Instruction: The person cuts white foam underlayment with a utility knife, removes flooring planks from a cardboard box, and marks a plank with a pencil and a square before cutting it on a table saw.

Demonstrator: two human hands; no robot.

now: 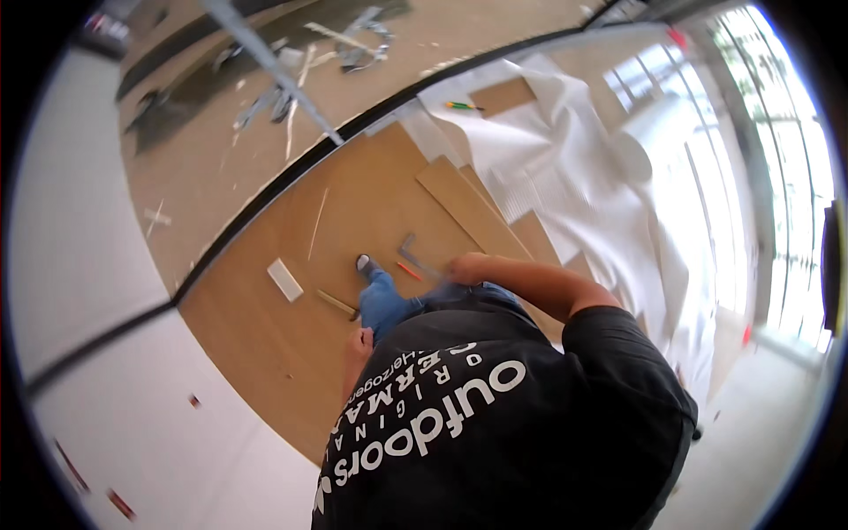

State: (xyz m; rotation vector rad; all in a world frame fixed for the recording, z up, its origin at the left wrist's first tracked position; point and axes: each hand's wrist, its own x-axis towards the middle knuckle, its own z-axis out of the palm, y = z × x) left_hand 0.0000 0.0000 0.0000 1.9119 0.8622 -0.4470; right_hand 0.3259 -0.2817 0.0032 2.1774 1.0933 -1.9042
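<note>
Hanging beside the left thigh, the left hand (358, 343) is seen with its fingers curled; whether anything is gripped in it cannot be told. The right hand (468, 268) is held bent-armed in front of the hip, against or just over the blue jeans (384, 305); its fingers are blurred, so its grip cannot be made out. Nearest to it, an L-shaped grey metal bar (412, 259) is seen over the wood-coloured floor (256, 349), its long leg pointed toward that hand; whether the two are touching cannot be told. Beside the bar, an orange pencil-like stick (408, 271) is laid on the floor. Near the left hand, a hammer (336, 302) with a pale wooden handle is seen, its dark head close to the jeans, and farther left a white rectangular block (284, 280) is set down. One shoe (363, 262) is planted between the hammer and the bar. To the right, loose planks (468, 208) are spread beside a rumpled white underlay sheet (583, 159), on which a green-handled tool (464, 106) is left. Beyond a black edge strip (265, 201), grey scraps (362, 53) are scattered.
</note>
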